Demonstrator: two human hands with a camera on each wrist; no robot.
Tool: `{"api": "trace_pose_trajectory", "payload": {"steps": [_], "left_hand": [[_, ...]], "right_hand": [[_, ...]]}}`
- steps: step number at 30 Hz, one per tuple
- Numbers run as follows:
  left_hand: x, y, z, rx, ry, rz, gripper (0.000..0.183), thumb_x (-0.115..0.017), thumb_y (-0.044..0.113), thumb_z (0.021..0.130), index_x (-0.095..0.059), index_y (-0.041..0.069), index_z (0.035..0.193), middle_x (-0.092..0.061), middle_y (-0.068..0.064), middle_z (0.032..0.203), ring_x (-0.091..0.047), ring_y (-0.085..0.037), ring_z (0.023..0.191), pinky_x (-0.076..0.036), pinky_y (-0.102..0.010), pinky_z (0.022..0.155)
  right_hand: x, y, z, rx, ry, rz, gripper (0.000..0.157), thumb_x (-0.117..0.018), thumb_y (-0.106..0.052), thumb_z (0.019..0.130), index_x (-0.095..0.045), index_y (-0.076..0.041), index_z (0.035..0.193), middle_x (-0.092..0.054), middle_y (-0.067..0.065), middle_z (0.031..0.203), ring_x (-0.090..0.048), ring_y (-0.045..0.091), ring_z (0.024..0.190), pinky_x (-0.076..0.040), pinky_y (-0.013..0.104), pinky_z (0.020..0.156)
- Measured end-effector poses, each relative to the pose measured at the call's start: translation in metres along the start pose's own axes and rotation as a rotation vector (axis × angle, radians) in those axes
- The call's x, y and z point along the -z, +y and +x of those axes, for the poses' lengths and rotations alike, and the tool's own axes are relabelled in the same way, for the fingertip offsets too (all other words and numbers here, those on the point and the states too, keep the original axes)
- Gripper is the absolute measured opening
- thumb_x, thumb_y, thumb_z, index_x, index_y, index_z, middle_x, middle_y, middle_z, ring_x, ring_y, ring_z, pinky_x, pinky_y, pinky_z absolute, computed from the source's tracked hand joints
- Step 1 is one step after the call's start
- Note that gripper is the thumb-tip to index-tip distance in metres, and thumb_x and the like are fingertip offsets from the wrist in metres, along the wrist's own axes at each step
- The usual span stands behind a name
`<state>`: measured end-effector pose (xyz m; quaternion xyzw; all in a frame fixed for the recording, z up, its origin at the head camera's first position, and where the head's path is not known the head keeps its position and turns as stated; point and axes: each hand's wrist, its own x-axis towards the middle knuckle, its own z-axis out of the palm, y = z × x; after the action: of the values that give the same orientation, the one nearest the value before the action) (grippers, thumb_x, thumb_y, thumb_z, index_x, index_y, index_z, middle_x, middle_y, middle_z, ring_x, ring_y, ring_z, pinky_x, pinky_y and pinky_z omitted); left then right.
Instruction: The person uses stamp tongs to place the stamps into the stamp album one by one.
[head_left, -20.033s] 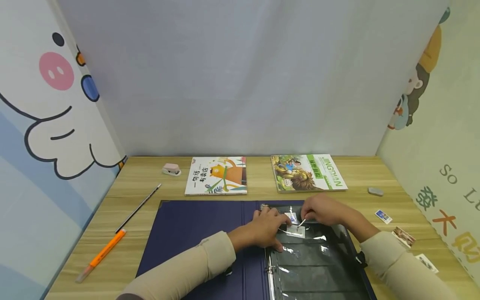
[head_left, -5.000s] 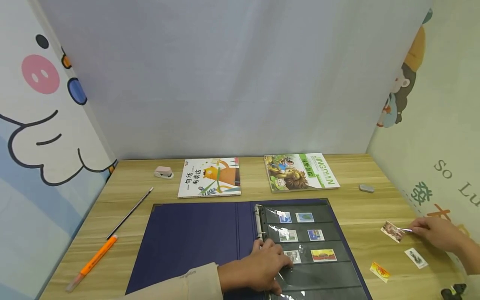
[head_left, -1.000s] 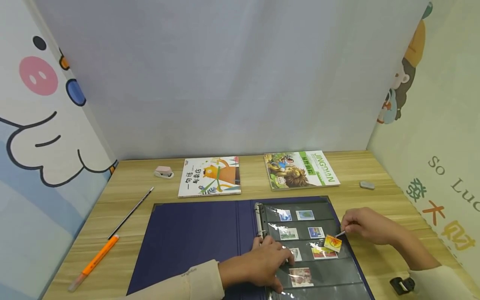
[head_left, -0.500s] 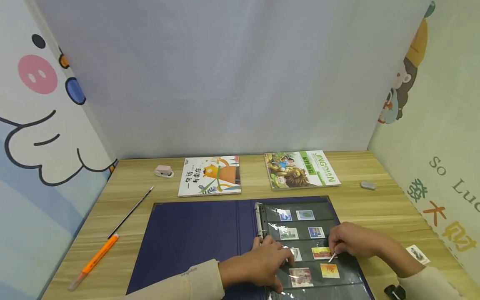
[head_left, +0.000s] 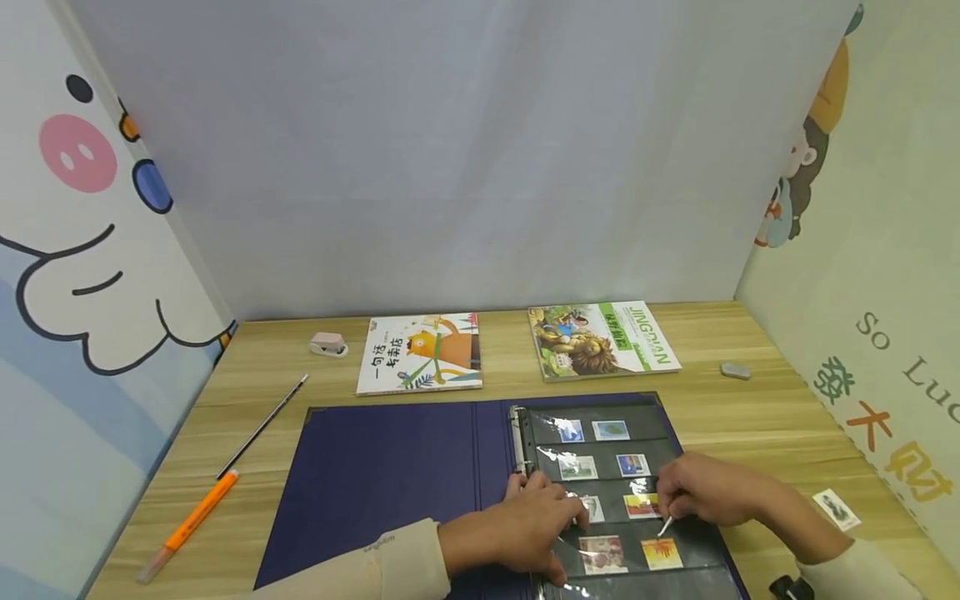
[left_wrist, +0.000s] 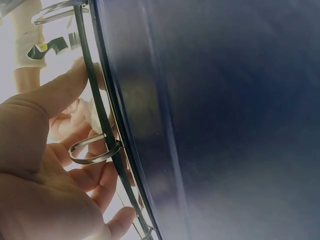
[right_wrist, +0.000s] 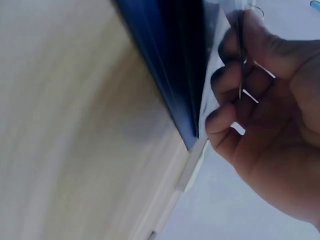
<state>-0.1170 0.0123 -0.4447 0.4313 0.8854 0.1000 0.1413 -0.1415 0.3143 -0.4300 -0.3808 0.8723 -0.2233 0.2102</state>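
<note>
An open navy stamp album [head_left: 390, 475] lies with a black pocket page [head_left: 630, 575] on its right side. My left hand [head_left: 528, 525] rests on the page's inner edge, fingers spread beside the metal rings [left_wrist: 95, 150]. My right hand [head_left: 708, 492] pinches slim metal tweezers [head_left: 665, 527], also seen in the right wrist view as a thin tool [right_wrist: 241, 60]. The tweezers' tip is at the top edge of a yellow-orange stamp [head_left: 662, 554] in the fourth row. A reddish-brown stamp [head_left: 602, 556] sits left of it. Several stamps fill the rows above, one partly covered by my left fingers.
A loose stamp [head_left: 836, 510] lies on the table right of the album. Behind stand two picture books [head_left: 420, 354], a pink stapler [head_left: 328, 343] and a grey eraser [head_left: 735, 371]. A pencil [head_left: 262, 427] and an orange marker [head_left: 191, 521] lie at left.
The yellow-orange stamp has come from the table at right into the fourth row, beside the newly placed reddish-brown one. Since half a second ago it has shifted slightly down. The left hand stays put.
</note>
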Motion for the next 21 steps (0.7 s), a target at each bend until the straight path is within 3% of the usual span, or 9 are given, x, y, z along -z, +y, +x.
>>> {"api": "trace_pose_trajectory", "payload": {"steps": [6,12,15,18,21], "left_hand": [[0.001,0.003,-0.002,-0.009,0.019,0.036,0.059,-0.080,0.049,0.070,-0.054,0.036,0.121,-0.055,0.012,0.112,-0.041,-0.009,0.104,-0.030,-0.036,0.085],[0.003,0.008,-0.008,-0.054,0.022,0.022,0.049,-0.068,0.055,0.081,-0.056,0.034,0.124,-0.054,0.012,0.114,-0.040,-0.008,0.104,-0.030,-0.037,0.088],[0.003,0.012,-0.013,-0.114,-0.029,0.008,0.047,-0.060,0.055,0.087,-0.055,0.033,0.127,-0.052,0.014,0.113,-0.039,-0.007,0.104,-0.030,-0.037,0.089],[0.002,0.013,-0.017,-0.163,-0.089,0.005,0.050,-0.057,0.055,0.089,-0.052,0.033,0.133,-0.050,0.014,0.114,-0.037,-0.005,0.102,-0.028,-0.032,0.086],[-0.001,0.014,-0.019,-0.174,-0.122,0.011,0.048,-0.052,0.051,0.093,-0.048,0.032,0.137,-0.048,0.013,0.114,-0.033,-0.003,0.096,-0.027,-0.030,0.085]], "right_hand": [[0.012,0.021,-0.024,-0.017,0.095,0.063,0.011,-0.061,-0.014,0.091,-0.068,-0.020,0.086,-0.063,-0.012,0.083,-0.048,-0.008,0.074,-0.043,0.019,0.062],[0.015,0.056,-0.069,-0.106,0.229,0.115,0.011,-0.058,-0.011,0.093,-0.068,-0.015,0.093,-0.068,-0.005,0.088,-0.054,-0.007,0.080,-0.044,0.021,0.064],[0.019,0.071,-0.096,-0.192,0.269,0.119,0.012,-0.056,-0.009,0.094,-0.068,-0.010,0.096,-0.069,-0.003,0.087,-0.054,-0.005,0.076,-0.043,0.022,0.061],[0.022,0.082,-0.120,-0.331,0.269,0.113,0.016,-0.053,-0.015,0.097,-0.068,-0.009,0.099,-0.068,-0.007,0.087,-0.053,-0.002,0.073,-0.043,0.022,0.060],[0.022,0.089,-0.142,-0.443,0.285,0.057,0.018,-0.052,-0.017,0.098,-0.067,-0.008,0.100,-0.064,-0.011,0.082,-0.050,-0.002,0.067,-0.043,0.022,0.058]]}}
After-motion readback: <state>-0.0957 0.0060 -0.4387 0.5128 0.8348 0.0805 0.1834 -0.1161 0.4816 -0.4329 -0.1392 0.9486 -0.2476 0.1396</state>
